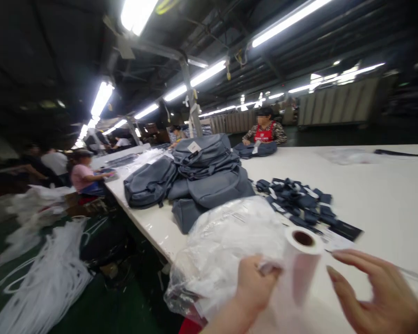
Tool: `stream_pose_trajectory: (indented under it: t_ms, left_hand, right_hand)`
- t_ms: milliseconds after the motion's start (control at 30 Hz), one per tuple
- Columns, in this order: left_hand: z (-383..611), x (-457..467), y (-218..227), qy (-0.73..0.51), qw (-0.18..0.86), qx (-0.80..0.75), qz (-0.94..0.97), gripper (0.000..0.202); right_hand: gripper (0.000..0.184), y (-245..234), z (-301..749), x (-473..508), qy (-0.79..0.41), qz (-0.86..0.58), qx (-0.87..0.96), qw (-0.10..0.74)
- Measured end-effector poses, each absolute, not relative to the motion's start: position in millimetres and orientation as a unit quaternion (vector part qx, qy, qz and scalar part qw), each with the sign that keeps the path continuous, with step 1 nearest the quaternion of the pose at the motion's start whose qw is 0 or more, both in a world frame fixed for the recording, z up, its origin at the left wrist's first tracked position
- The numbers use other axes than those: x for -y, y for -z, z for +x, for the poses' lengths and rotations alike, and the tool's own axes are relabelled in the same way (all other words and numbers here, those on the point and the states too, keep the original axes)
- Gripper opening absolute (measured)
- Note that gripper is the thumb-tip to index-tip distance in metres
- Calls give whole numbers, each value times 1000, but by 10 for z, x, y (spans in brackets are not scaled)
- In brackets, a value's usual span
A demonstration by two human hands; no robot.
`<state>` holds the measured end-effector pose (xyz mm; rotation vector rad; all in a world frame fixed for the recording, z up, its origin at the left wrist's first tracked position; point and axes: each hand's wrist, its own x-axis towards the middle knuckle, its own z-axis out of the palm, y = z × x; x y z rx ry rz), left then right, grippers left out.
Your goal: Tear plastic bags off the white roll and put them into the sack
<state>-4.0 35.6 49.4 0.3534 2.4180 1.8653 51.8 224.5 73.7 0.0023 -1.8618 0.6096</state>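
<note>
My left hand (256, 285) is closed in a pinch on the edge of a clear plastic bag (230, 246) that lies crumpled at the near edge of the white table (386, 195). A white roll with a cardboard core (303, 260) stands just right of that hand. My right hand (376, 290) hovers beside the roll with its fingers spread and nothing in them.
A pile of grey backpacks (202, 181) sits behind the bag. Several small dark blue fabric pieces (299, 204) lie spread on the table to the right. Other people sit at the far side and to the left. White plastic bags (45, 278) are heaped on the floor at left.
</note>
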Motion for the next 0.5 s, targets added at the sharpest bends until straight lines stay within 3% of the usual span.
stream_pose_trajectory:
  t_ms: [67, 300, 500]
  left_hand:
    - [-17, -337, -487, -614, 42, -779, 121, 9]
    - [-11, -349, -423, -607, 71, -774, 165, 25]
    - [66, -315, -479, -569, 83, -784, 235, 25]
  right_hand:
    - [10, -809, 724, -2151, -273, 73, 801, 528]
    - [25, -704, 725, -1966, -357, 27, 902, 242]
    - [11, -651, 699, -1945, -413, 68, 884, 208]
